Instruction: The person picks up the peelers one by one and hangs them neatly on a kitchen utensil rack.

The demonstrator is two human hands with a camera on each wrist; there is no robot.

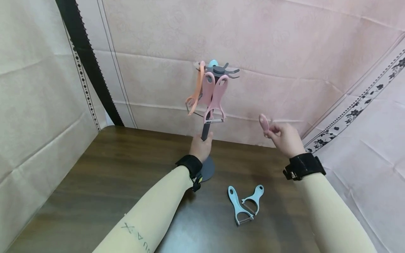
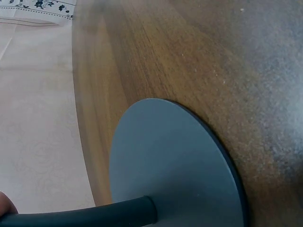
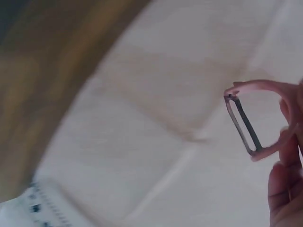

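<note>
My left hand (image 1: 201, 147) grips the dark post of a rotating utensil stand (image 1: 205, 130), whose round grey base (image 2: 165, 146) shows in the left wrist view. From the hooks at its top hang an orange peeler (image 1: 198, 88) and two pink peelers (image 1: 218, 95); a light blue handle end (image 1: 213, 63) pokes out behind. Off to the right of the stand, my right hand (image 1: 286, 138) pinches another pink peeler (image 3: 272, 86), its handle upward in the head view. The right wrist view shows that peeler's metal blade, with fingers around the frame's base.
Two light blue peelers (image 1: 235, 203) lie close together on the brown wooden table (image 1: 133, 189), in front of the stand. Several dark hooks (image 1: 232, 72) on the stand's right side hold nothing. Pale patterned cloth (image 1: 158, 80) hangs behind and on both sides.
</note>
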